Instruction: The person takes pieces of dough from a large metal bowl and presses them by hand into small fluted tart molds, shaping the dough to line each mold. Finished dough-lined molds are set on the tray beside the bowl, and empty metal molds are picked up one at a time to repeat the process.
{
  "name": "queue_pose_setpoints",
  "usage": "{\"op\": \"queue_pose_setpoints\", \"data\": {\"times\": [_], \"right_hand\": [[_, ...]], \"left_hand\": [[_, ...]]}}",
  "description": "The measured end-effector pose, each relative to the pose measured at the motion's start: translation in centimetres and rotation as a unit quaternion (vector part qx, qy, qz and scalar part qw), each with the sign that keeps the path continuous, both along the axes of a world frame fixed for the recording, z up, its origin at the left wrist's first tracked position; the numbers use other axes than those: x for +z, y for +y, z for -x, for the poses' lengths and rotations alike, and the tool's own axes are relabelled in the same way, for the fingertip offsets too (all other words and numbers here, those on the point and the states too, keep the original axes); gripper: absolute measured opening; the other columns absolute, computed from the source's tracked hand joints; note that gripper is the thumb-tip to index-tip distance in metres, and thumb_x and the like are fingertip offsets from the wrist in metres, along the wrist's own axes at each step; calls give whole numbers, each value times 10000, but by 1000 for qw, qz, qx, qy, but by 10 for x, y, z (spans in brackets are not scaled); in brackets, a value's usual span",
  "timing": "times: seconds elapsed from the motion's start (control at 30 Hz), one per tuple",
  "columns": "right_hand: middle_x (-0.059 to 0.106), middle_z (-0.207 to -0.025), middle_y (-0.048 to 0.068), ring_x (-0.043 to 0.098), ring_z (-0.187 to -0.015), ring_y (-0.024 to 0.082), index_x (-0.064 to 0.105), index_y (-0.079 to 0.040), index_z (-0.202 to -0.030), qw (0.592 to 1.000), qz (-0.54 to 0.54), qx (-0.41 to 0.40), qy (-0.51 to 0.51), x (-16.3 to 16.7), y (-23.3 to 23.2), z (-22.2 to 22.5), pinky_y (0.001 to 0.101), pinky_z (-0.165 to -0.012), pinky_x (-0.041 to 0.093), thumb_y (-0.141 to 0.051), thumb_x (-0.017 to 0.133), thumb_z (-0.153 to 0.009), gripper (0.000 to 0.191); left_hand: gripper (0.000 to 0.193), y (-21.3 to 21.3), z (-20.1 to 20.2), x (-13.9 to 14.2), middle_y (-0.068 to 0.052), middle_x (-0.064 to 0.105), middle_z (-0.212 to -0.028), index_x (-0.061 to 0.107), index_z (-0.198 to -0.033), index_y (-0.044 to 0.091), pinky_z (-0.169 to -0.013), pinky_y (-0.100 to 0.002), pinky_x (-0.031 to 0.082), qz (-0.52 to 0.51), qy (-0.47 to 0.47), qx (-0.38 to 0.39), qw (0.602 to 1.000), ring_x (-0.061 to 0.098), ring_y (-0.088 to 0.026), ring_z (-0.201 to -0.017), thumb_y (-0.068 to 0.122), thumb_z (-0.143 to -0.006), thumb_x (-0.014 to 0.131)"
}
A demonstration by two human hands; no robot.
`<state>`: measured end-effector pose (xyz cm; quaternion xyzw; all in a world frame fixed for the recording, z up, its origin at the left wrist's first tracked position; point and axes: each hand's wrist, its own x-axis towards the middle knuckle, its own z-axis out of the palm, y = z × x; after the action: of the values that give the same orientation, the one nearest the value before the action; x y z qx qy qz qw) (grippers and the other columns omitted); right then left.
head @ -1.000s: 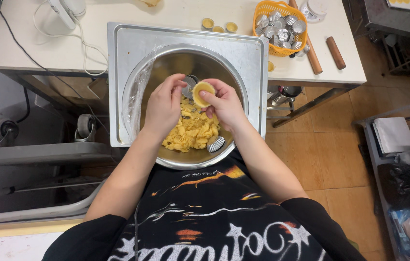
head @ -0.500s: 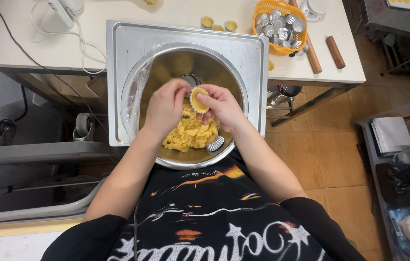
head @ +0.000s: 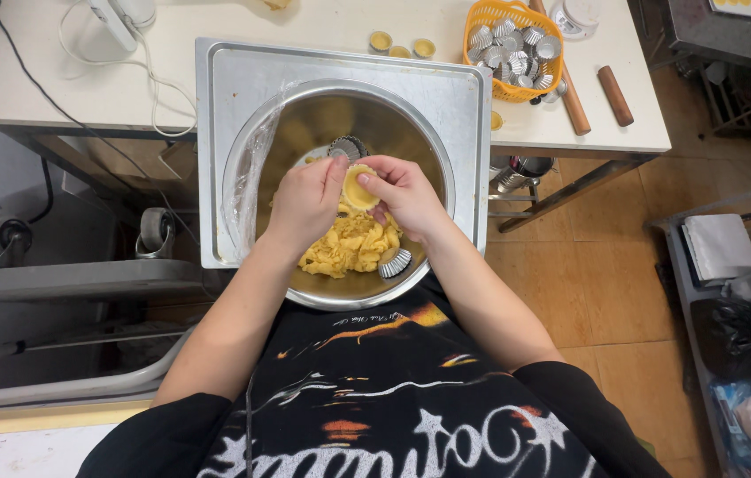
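Over a large steel bowl [head: 247, 190], my left hand [head: 306, 202] and my right hand [head: 409, 196] together hold a small tart mould filled with yellow dough [head: 358, 187], thumbs pressing on it. Under the hands lies a heap of yellow dough [head: 353, 248] in the bowl. An empty fluted tin mould [head: 395, 262] rests beside the dough at the bowl's near right. Another tin mould [head: 348, 146] lies at the far side of the bowl. The bowl stands on a steel tray [head: 216, 133].
An orange basket [head: 512, 49] of several tin moulds stands at the table's far right, next to a rolling pin [head: 572, 99]. Three dough-filled moulds [head: 401, 44] sit beyond the tray. A white hand mixer [head: 119, 18] with its cable lies far left. Plastic film [head: 247, 190] hangs over the bowl's left rim.
Both hands have stayed over the bowl, turning the filled mould slightly between the fingers. The dough in it looks pressed flatter.
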<state>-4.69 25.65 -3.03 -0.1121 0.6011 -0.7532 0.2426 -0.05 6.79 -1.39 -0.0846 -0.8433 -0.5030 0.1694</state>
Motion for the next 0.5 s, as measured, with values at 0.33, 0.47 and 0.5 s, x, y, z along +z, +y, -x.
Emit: {"op": "queue_pose_setpoints", "data": {"times": [0.33, 0.47, 0.5], "right_hand": [[713, -893, 35, 612, -626, 58, 712, -21, -1179, 999, 2, -26, 27, -1, 0, 0, 208, -464, 448, -115, 683, -1010, 196], [730, -914, 26, 620, -648, 43, 691, -40, -1154, 998, 12, -38, 39, -3, 1, 2, 197, -471, 446, -116, 701, -991, 180], [734, -922, 24, 621, -655, 39, 680, -43, -1145, 998, 20, -38, 41, -5, 1, 3, 195, -475, 447, -116, 704, -990, 173]], "left_hand": [[202, -6, 3, -3, -120, 734, -864, 721, -903, 26, -725, -407, 528, 23, 54, 29, 998, 689, -300, -812, 172, -1013, 633], [222, -6, 2, -4, -123, 753, -909, 741, -969, 34, -755, -369, 536, -12, 31, 41, 999, 705, -269, -846, 177, -1072, 605], [197, -6, 2, -5, -137, 743, -963, 731, -1029, 27, -760, -355, 542, -26, 58, 44, 997, 713, -262, -869, 167, -1058, 595]]}}
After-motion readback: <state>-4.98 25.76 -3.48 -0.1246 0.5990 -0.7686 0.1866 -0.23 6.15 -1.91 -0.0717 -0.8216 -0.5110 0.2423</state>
